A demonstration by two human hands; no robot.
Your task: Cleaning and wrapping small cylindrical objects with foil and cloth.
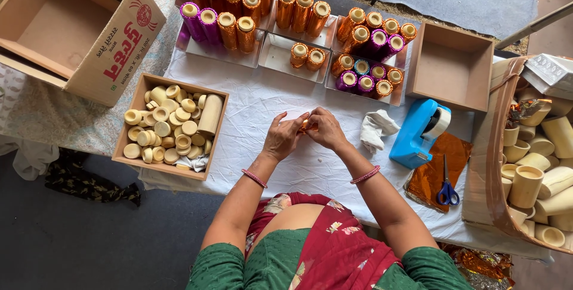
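A white-clothed tabletop [268,111] carries shallow trays of orange and purple foil-wrapped tubes [239,21], a wooden box of pale bamboo discs [167,126], a blue tape dispenser [418,134], blue-handled scissors [446,191] and an empty wooden box [450,66].

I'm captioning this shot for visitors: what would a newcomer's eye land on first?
Probably the rows of shiny orange and purple foil-wrapped tubes in trays along the table's far edge. Next, the left hand and right hand meeting mid-table over a small orange piece, and the bright blue tape dispenser to their right.
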